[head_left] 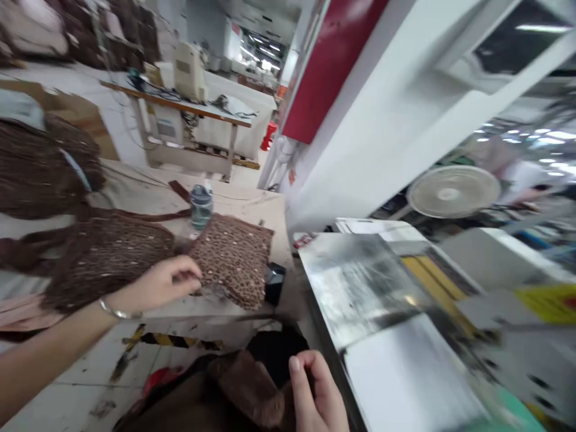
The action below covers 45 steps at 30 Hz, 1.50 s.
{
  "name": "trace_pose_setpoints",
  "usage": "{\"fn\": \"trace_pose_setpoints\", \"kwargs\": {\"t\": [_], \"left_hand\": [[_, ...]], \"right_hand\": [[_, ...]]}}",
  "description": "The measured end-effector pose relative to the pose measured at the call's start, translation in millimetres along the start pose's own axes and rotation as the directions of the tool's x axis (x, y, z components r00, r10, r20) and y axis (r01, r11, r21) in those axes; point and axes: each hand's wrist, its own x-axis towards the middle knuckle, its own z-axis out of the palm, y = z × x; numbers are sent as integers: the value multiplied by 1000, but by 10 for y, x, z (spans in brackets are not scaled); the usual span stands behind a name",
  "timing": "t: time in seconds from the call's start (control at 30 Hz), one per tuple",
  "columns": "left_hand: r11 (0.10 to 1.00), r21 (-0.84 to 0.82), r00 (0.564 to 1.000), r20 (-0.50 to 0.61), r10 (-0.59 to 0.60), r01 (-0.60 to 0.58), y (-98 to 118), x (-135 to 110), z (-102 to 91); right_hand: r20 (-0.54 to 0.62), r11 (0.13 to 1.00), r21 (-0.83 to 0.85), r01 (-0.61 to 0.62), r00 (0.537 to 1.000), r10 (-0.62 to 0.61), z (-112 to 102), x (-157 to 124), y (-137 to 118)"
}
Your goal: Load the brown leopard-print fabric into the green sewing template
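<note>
My left hand (168, 282) reaches over the table with its fingers loosely bent and a little apart, wearing a bracelet at the wrist. Its fingertips are at the left edge of a leopard-print fabric piece (234, 255) that has small shiny spots; I see nothing held in them. Under and behind this hand lies a similar dark brown piece (112, 249). My right hand (317, 390) is low at the front, thumb and index finger pinched together; what they hold, if anything, is hidden. Brown cloth (247, 384) lies on my lap beside it.
A water bottle (201, 207) stands behind the leopard-print piece, and a dark object (274, 282) sits at its right. Brown bundles (45, 162) are piled at left. To the right is a machine with a metal plate (351, 270), a white sheet (409, 378) and a fan (452, 192).
</note>
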Motion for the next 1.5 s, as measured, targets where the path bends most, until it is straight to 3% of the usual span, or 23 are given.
{"fn": "trace_pose_setpoints", "kwargs": {"t": [0.03, 0.07, 0.1, 0.13, 0.2, 0.27, 0.3, 0.33, 0.4, 0.47, 0.53, 0.6, 0.7, 0.77, 0.87, 1.03, 1.1, 1.17, 1.23, 1.37, 1.5], "left_hand": [[988, -98, 982, 134, 131, -118, 347, 50, 323], [953, -204, 928, 255, 273, -224, 706, 69, 633], [901, -304, 814, 405, 416, -310, 1053, 59, 912], [861, -347, 744, 443, 499, -371, 1364, 27, 1148], [785, -375, 639, 456, 620, -494, 1826, -39, 1480], [724, -360, 610, 391, 689, -588, 2081, -8, 1668], [693, -365, 587, 369, 721, -622, 2165, 53, 1735], [666, -380, 566, 352, 746, -642, 2240, 134, 1794], [631, -430, 496, 392, 775, -646, 2410, 298, 1897], [613, -498, 369, 506, 780, -614, 2629, 399, 1971], [620, -522, 249, 612, 751, -585, 2870, 428, 2010], [644, -500, 205, 675, 709, -579, 3083, 427, 2024], [733, -424, 235, 758, 608, -532, 3244, 453, 2072], [803, -360, 252, 819, 516, -475, 3224, 498, 2157], [855, -290, 290, 852, 435, -430, 3068, 574, 2335], [855, -164, 399, 830, 389, -492, 2863, 631, 2501], [836, -69, 475, 796, 375, -544, 2875, 632, 2504], [811, 23, 530, 768, 360, -584, 2920, 645, 2503], [802, 70, 539, 775, 330, -593, 2965, 689, 2518], [802, 102, 508, 819, 268, -588, 2983, 842, 2595], [796, 101, 501, 822, 271, -596, 2907, 885, 2655]], "right_hand": [[-91, 1000, -15, 10, 996, -12, -118, -42, -84], [-184, 999, -32, 35, 982, -40, -246, -91, -173], [-276, 996, -51, 67, 958, -79, -388, -150, -259], [-374, 991, -80, 105, 919, -128, -545, -224, -335], [-555, 965, -196, 174, 791, -256, -895, -436, -434], [-665, 915, -365, 172, 640, -386, -1248, -740, -437], [-685, 892, -432, 135, 594, -421, -1405, -914, -401], [-684, 872, -480, 96, 581, -441, -1541, -1093, -342], [-657, 864, -503, 27, 638, -402, -1747, -1427, -179], [-608, 901, -433, -33, 748, -265, -1882, -1699, 1], [-561, 955, -275, -115, 826, -61, -1980, -1903, 155], [-505, 977, -72, -203, 852, 140, -2068, -2055, 268], [-440, 958, 105, -266, 852, 285, -2191, -2187, 406], [-460, 953, 74, -293, 838, 293, -2246, -2198, 519], [-561, 929, -114, -353, 794, 233, -2260, -2114, 728], [-698, 841, -329, -430, 710, 90, -2224, -1947, 1033], [-707, 841, -371, -395, 707, 21, -2253, -1924, 1119], [-680, 864, -376, -336, 733, -11, -2323, -1913, 1192], [-652, 883, -369, -291, 758, -22, -2423, -1902, 1251], [-610, 886, -372, -276, 792, -10, -2592, -1887, 1286], [-542, 906, -334, -258, 839, 39, -2447, -1920, 1193]]}}
